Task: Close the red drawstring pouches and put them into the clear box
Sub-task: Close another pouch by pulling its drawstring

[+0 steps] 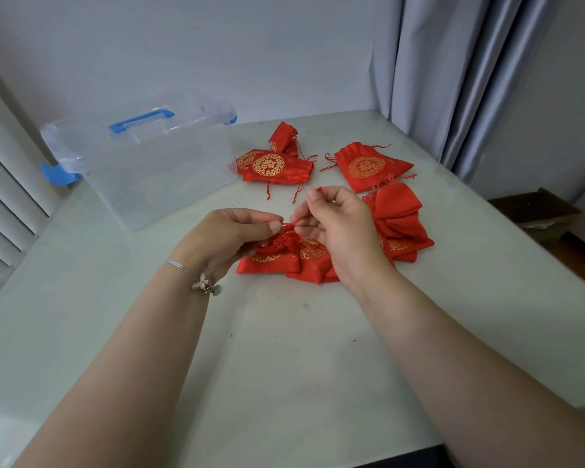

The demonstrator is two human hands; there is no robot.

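Red satin drawstring pouches with gold round emblems lie scattered on the pale green desk (284, 349). One pouch (277, 255) sits at the centre, under my hands, its mouth gathered into a ruffle. My left hand (230, 234) pinches the thin red cord (293, 222) just above that ruffle with thumb and forefinger, and my right hand (338, 224) pinches the same cord beside it, the two hands almost touching. A stacked pair of pouches (271, 165) lies at 12 o'clock from my hands, with a small bunched pouch (282, 136) just beyond it. A flat pouch (365, 167) lies at 1 o'clock, and a crumpled heap of pouches (399, 221) sits at 3 o'clock, just beside my right hand. The clear plastic box with blue handle and blue latches (142, 163) stands at 10 o'clock, apart from the pouches. A thin bracelet with a charm (205, 283) circles my left wrist.
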